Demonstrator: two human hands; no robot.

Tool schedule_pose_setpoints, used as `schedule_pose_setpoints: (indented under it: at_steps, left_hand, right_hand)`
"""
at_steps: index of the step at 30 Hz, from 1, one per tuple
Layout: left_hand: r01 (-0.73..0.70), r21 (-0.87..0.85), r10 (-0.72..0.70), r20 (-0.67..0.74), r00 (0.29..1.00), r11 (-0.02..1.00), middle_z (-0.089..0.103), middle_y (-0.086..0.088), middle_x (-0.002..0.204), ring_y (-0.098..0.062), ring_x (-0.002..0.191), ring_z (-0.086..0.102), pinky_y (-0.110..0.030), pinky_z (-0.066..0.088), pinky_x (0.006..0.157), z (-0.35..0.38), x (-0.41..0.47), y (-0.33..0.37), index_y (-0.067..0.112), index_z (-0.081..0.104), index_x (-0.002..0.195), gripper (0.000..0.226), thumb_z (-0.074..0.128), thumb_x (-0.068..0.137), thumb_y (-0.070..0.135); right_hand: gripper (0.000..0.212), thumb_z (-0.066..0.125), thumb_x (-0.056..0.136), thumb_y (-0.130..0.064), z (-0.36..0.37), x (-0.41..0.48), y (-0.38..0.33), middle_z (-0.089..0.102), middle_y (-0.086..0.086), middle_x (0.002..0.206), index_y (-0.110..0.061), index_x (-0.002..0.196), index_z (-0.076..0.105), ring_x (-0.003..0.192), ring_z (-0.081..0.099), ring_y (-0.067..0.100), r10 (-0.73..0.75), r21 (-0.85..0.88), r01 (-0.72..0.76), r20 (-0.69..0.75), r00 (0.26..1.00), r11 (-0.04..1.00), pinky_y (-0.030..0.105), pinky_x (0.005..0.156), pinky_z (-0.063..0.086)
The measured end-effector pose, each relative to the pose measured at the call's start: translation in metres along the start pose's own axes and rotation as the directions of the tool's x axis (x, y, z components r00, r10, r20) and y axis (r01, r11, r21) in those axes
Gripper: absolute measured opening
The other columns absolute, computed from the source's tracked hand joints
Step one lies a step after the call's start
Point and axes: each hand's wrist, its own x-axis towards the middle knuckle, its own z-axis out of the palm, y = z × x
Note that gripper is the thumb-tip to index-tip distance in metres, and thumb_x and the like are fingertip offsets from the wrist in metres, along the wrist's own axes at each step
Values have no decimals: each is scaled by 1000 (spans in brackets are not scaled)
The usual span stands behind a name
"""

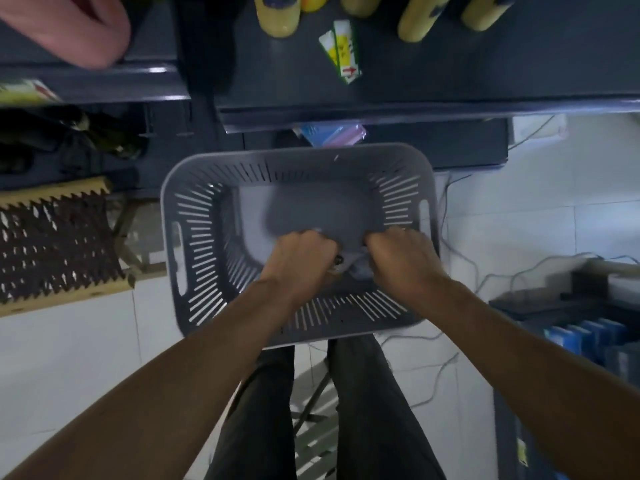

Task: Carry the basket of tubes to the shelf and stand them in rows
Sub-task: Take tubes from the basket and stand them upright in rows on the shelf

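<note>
A grey slotted basket sits low in front of me, just below the dark shelf. Both my hands reach into its near side. My left hand is curled shut, and a small dark cap of a tube pokes out beside it. My right hand is curled over a pale tube, mostly hidden by the fingers. The rest of the basket floor looks bare. On the shelf stand yellow tubes at the back and a white, green and yellow carton.
A brown woven mat leans at the left, and a pink object is at the top left. Cables trail over the white floor tiles on the right, near blue boxes. A slatted stool shows between my legs.
</note>
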Motion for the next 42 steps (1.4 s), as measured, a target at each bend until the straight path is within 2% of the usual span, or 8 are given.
schedule_pose_setpoints:
  at_steps: [5,11,16,21,24,29,33,42]
  left_hand:
    - [55,-53,-64,-176,982,997,70,-10,96,-38,93,66,-39,48,68,-90,-23,-13,22,65,104,24,62,81,16]
    - [-46,-5,40,-397,917,999,68,-10,91,-39,91,63,-37,39,63,-219,-60,0,23,57,90,10,60,87,31]
    - [-92,81,120,-493,862,992,66,-7,83,-36,84,61,-33,35,58,-316,-87,33,24,35,76,27,60,84,33]
    - [-114,216,219,-563,797,970,66,-4,83,-34,81,62,-33,38,58,-394,-101,73,24,44,82,16,60,83,28]
    - [-118,257,249,-575,779,959,64,-4,81,-32,78,61,-35,43,57,-425,-100,100,22,50,88,11,58,85,30]
    - [-172,280,312,-605,732,945,65,-4,82,-28,78,61,-40,52,63,-453,-75,150,27,52,105,19,54,87,35]
    - [-171,277,313,-630,710,946,67,-2,84,-26,80,62,-39,53,65,-466,-41,206,29,52,111,24,52,89,38]
    - [-171,202,264,-685,679,964,62,1,84,-19,82,59,-37,53,71,-496,39,300,27,57,105,18,54,88,34]
  right_hand:
    - [27,67,83,-23,-80,-28,-2,69,11,107,-22,110,65,100,67,36,58,60,-48,-179,982,997,40,79,52]
    - [24,64,86,-22,-193,-88,9,68,7,105,-26,109,62,99,66,35,81,49,-67,-398,914,997,35,71,45]
    - [17,64,87,-31,-281,-142,29,66,7,98,-23,102,61,96,66,34,89,-9,-108,-506,858,994,36,70,46]
    - [34,67,85,-42,-348,-186,65,58,3,80,-24,67,43,89,65,31,81,6,-95,-574,815,995,33,63,38]
    - [26,68,83,-45,-372,-207,95,56,1,82,-27,74,52,89,62,27,83,21,-88,-604,793,996,33,64,38]
    - [34,68,80,-46,-393,-224,164,53,-6,71,-22,67,47,79,60,23,31,-4,-46,-673,739,999,31,59,36]
    - [27,69,82,-49,-406,-227,231,64,-5,87,-23,86,62,86,60,21,-29,-30,11,-708,706,1000,34,69,46]
    - [11,69,89,-40,-462,-220,363,68,-10,81,-30,92,68,77,62,13,-78,-78,33,-688,722,996,34,65,50]
